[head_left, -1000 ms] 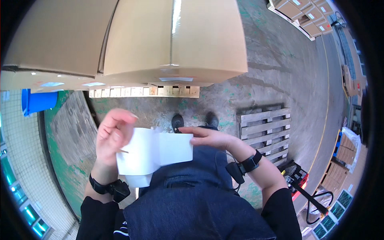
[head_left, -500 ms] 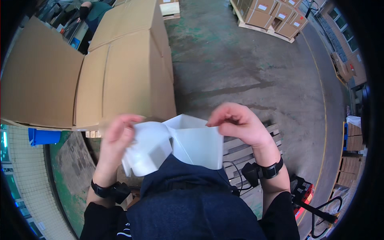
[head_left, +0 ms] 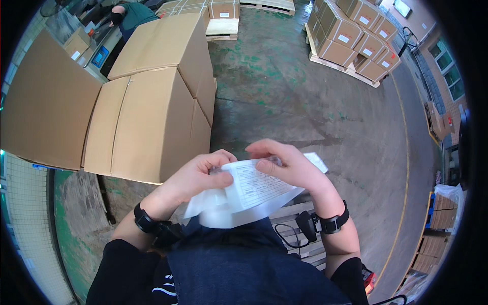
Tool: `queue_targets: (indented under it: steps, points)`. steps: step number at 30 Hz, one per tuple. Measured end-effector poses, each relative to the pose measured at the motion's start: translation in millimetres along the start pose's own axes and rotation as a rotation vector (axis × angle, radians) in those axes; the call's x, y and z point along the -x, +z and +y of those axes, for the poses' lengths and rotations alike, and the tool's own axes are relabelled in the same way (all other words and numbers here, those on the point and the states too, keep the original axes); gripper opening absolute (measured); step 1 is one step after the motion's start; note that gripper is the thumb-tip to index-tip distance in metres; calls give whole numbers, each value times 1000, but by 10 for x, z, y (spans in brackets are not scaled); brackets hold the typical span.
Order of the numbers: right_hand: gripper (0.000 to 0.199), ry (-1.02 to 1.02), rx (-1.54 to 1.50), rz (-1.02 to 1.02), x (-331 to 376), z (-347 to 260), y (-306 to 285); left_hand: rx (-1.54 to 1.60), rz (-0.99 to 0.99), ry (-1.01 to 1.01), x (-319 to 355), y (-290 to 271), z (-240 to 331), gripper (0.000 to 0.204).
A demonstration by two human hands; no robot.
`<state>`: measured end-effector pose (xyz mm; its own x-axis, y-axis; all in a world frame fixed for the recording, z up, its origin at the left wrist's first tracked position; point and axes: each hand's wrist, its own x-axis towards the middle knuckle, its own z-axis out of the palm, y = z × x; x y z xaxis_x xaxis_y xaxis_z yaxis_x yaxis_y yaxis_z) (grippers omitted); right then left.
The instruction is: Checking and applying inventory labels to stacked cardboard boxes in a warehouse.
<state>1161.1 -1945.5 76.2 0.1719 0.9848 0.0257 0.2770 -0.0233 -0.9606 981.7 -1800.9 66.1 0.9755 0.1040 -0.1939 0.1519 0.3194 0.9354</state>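
Note:
A strip of white printed labels (head_left: 256,185) stretches between my hands in front of my dark apron. Its printed face is turned up, and a curved, plain white part hangs below it. My left hand (head_left: 211,173) pinches the strip's left end, thumb on top. At the upper right edge, my right hand (head_left: 287,165) has its thumb on the printed face and its fingers bent over the edge. The strip's right end shows beyond my right wrist. What lies under the paper is hidden.
Large brown cartons (head_left: 147,122) stand at the left, close to my left arm. A wooden pallet (head_left: 292,211) lies below my hands. Stacked boxes (head_left: 343,38) sit on a pallet at the far right. Another person (head_left: 133,18) bends over a bench at the far left.
My hands have come closer together. The white strip has turned, so that its printed face now shows. My view has shifted, and more of the far floor and boxes shows.

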Motion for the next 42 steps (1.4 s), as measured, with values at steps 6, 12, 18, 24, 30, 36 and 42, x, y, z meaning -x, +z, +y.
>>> queue_targets:
  steps: [6, 12, 18, 24, 30, 36, 42]
  points:
    - [13, 209, -132, -96, -546, 275, -654, 57, -31, 54, -504, -590, 199, 15]
    - [14, 162, -183, -97, -1361, 183, -1268, 5, -16, -4, -1063, -1007, 394, 16]
    - [36, -349, 542, 33, -1870, 234, -1243, -39, 381, 8, -1715, -984, 562, 14]
    - [24, -10, 300, -212, -2310, 575, -1481, -127, 511, 215, -2225, -1032, 500, 16]
    - [11, 421, -458, -116, -2885, 1295, -2178, -500, 884, -83, -2294, -1098, 622, 39]
    - [14, -107, -255, 227, -3509, 1057, -2650, -642, 841, -207, -2299, -875, 1076, 82]
    - [33, -731, -23, -486, -3671, 750, -1985, -417, 909, -75, -2465, -664, 1168, 74]
